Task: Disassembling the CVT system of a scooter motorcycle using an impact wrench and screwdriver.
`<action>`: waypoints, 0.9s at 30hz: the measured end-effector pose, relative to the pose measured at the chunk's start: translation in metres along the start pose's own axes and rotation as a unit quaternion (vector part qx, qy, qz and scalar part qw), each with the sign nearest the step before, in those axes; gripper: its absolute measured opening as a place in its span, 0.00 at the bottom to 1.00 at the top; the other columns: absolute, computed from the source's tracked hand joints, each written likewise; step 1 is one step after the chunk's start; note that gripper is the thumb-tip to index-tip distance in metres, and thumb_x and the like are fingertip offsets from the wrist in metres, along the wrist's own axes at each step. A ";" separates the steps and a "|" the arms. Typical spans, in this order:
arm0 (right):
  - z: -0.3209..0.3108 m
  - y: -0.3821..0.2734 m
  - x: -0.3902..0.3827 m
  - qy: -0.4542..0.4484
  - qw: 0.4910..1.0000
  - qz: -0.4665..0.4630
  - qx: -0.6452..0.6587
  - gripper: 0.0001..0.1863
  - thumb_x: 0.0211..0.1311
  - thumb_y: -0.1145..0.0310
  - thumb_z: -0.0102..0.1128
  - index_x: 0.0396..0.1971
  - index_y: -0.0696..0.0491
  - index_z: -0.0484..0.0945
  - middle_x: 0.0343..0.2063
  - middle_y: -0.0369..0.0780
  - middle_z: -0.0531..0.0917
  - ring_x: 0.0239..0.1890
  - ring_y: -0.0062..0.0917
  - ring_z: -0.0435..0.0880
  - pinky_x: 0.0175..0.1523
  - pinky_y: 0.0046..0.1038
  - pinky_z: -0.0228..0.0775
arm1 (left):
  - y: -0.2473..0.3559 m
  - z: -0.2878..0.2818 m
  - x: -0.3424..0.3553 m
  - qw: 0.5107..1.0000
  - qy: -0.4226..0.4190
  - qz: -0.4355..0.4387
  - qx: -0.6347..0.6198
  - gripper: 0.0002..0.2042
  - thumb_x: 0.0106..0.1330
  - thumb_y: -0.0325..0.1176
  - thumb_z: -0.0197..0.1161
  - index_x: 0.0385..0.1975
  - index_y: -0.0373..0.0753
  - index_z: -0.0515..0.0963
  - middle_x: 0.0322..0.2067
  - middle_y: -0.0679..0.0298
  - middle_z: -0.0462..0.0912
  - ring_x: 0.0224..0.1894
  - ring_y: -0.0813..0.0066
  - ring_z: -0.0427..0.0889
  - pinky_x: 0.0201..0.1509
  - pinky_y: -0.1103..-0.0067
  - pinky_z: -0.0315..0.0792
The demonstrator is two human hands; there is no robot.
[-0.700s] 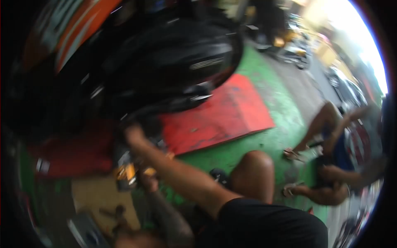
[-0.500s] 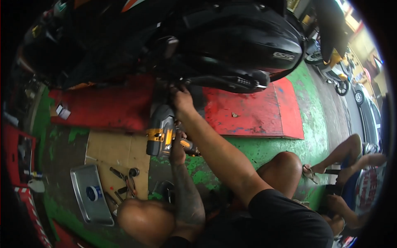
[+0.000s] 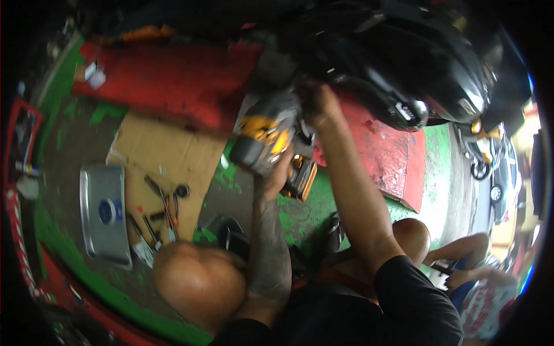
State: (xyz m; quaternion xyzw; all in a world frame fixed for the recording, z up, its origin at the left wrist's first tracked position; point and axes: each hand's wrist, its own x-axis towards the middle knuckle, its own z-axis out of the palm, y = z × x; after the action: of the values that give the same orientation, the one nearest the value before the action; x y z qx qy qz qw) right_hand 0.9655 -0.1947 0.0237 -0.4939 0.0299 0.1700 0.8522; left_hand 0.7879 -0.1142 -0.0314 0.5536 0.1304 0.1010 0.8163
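My left hand (image 3: 276, 173) grips a yellow and black cordless power tool (image 3: 266, 138), its nose pointing up at the underside of a black motorcycle (image 3: 404, 63). The tool's battery base (image 3: 303, 176) sits just right of that hand. My right hand (image 3: 318, 101) reaches up beside the tool's nose and presses against the motorcycle's lower parts; what its fingers hold is hidden in shadow. Both forearms rise from the lower edge, the left one tattooed.
A red ramp (image 3: 173, 86) lies under the motorcycle. Flat cardboard (image 3: 167, 155) carries several hand tools (image 3: 161, 202). A metal tray (image 3: 104, 213) with a blue round thing lies left. Another person's legs (image 3: 461, 259) sit at the right. My knee (image 3: 199, 277) is low centre.
The view has swung right and closer. The power tool has risen from the floor area toward the motorcycle's underside, and my right hand stays up at the same spot.
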 end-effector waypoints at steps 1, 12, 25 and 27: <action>-0.010 -0.008 0.003 0.014 1.000 0.006 0.012 0.10 0.59 0.74 0.51 0.40 0.52 0.75 0.32 0.36 0.79 0.33 0.25 0.77 0.41 0.27 0.72 | 0.010 0.006 -0.004 0.989 -0.013 0.121 0.087 0.16 0.64 0.34 0.62 0.49 0.36 0.76 0.51 0.60 0.78 0.53 0.64 0.75 0.57 0.71 0.68; -0.017 -0.021 0.006 -0.261 0.939 0.200 0.102 0.19 0.69 0.68 0.39 0.56 0.57 0.67 0.50 0.46 0.77 0.53 0.35 0.77 0.60 0.35 0.67 | -0.037 0.035 0.010 0.945 -0.051 0.123 -0.297 0.12 0.69 0.39 0.51 0.45 0.39 0.72 0.32 0.69 0.77 0.31 0.79 0.77 0.38 0.78 0.77; -0.028 -0.009 0.059 -0.364 0.909 0.058 0.194 0.18 0.66 0.67 0.43 0.51 0.60 0.69 0.46 0.48 0.77 0.47 0.39 0.77 0.53 0.36 0.72 | -0.019 0.013 -0.002 0.944 0.051 0.234 0.228 0.21 0.61 0.44 0.59 0.52 0.43 0.71 0.50 0.60 0.75 0.53 0.60 0.73 0.59 0.66 0.67; -0.010 0.002 0.048 -0.190 0.934 0.057 0.297 0.17 0.65 0.67 0.45 0.49 0.60 0.71 0.42 0.48 0.78 0.45 0.39 0.78 0.51 0.37 0.74 | -0.037 -0.009 0.007 0.952 0.003 0.198 0.232 0.23 0.59 0.43 0.61 0.53 0.43 0.71 0.53 0.59 0.74 0.55 0.58 0.72 0.62 0.66 0.64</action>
State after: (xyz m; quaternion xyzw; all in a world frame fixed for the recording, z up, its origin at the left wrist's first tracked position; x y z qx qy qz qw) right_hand 1.0115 -0.1896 0.0065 -0.1743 -0.0547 0.2925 0.9387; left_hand 0.7925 -0.1174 -0.0697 0.7423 0.0403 0.2295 0.6282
